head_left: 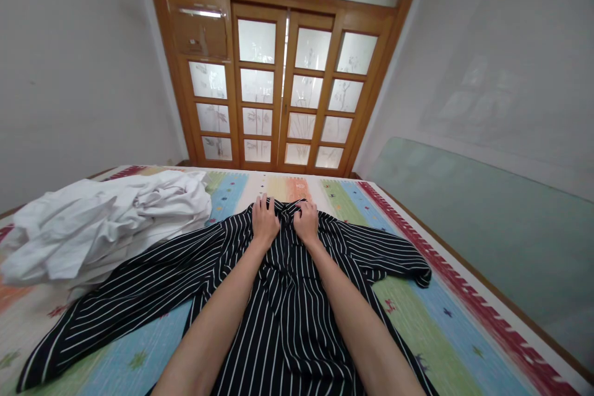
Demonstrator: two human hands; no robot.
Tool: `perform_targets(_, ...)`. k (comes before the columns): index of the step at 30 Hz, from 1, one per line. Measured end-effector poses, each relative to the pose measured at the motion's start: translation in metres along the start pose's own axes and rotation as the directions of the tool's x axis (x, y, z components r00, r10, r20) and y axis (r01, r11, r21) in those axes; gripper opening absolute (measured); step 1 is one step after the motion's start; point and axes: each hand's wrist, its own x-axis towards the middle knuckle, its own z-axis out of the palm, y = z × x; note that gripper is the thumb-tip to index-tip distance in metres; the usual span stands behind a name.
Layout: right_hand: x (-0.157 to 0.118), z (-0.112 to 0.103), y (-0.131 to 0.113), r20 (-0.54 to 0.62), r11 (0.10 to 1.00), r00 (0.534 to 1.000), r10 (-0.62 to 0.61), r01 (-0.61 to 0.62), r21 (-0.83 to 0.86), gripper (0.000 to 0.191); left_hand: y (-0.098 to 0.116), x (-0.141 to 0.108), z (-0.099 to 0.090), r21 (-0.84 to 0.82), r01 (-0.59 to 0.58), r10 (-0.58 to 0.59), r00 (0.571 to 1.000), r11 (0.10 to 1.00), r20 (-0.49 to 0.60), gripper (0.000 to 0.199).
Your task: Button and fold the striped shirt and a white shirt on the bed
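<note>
A black shirt with white stripes (283,303) lies spread out, collar at the far end, on the colourful striped bedspread (403,309). One sleeve stretches out to the left and toward me; the other reaches right, its cuff end bent. At the left side of the collar, my left hand (265,221) grips the fabric with its fingers over the edge. My right hand (306,223) is closed on the collar's right side, its fingers curled. Between the two hands the neck opening shows. My fingertips are partly hidden by the cloth.
A heap of white cloth (116,216) lies at the left, touching the shirt's left sleeve. A pale green headboard or panel (487,216) runs along the right wall. Beyond the bed's far edge stand wooden doors (283,86) with frosted panes.
</note>
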Motion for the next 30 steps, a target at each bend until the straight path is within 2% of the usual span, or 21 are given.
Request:
perform_targets(2, -0.001, -0.001, 0.003, 0.012, 0.995, 1.000, -0.016, 0.017, -0.103, 0.050, -0.006, 0.001, 0.001, 0.036, -0.006, 0.002, 0.993, 0.999, 0.118, 0.051)
perform_targets(5, -0.004, 0.000, 0.007, 0.209, 0.972, 0.978, -0.016, 0.064, -0.226, 0.056, -0.015, 0.001, 0.005, 0.054, -0.024, 0.008, 0.962, 0.998, 0.272, 0.045)
perform_targets(8, -0.006, 0.001, 0.012, 0.351, 0.958, 0.936, 0.001, 0.100, -0.270, 0.060, -0.022, -0.001, 0.006, 0.076, -0.076, 0.051, 0.957, 0.994, 0.286, 0.045)
perform_targets(12, -0.004, 0.001, 0.018, 0.441, 0.959, 0.897, 0.024, 0.103, -0.264, 0.067, -0.025, 0.000, 0.007, 0.097, -0.098, 0.063, 0.949, 0.990, 0.308, 0.048)
perform_targets(16, 0.006, 0.001, 0.023, 0.489, 0.959, 0.871, 0.053, 0.092, -0.269, 0.070, -0.031, 0.010, 0.008, 0.079, -0.120, 0.077, 0.908, 0.990, 0.413, 0.054)
perform_targets(20, 0.013, 0.001, 0.032, 0.502, 0.961, 0.864, -0.031, 0.164, -0.224, 0.064, -0.041, 0.020, 0.008, 0.040, -0.131, 0.092, 0.852, 0.991, 0.515, 0.058)
perform_targets(22, 0.013, 0.000, 0.036, 0.478, 0.963, 0.875, -0.077, 0.189, -0.191, 0.060, -0.043, 0.020, 0.006, 0.026, -0.142, 0.109, 0.853, 0.989, 0.510, 0.059)
perform_targets(23, 0.012, 0.000, 0.038, 0.457, 0.965, 0.885, -0.095, 0.195, -0.176, 0.060, -0.043, 0.020, 0.005, 0.023, -0.149, 0.119, 0.868, 0.989, 0.483, 0.057)
perform_targets(27, 0.000, -0.005, 0.045, 0.329, 0.971, 0.938, -0.112, 0.174, -0.165, 0.057, -0.041, 0.012, -0.003, 0.039, -0.158, 0.141, 0.950, 0.987, 0.278, 0.041)
perform_targets(30, -0.012, -0.016, 0.054, 0.300, 0.968, 0.950, -0.090, 0.155, -0.199, 0.056, -0.049, 0.008, -0.015, 0.084, -0.089, 0.070, 0.976, 0.992, 0.208, 0.036)
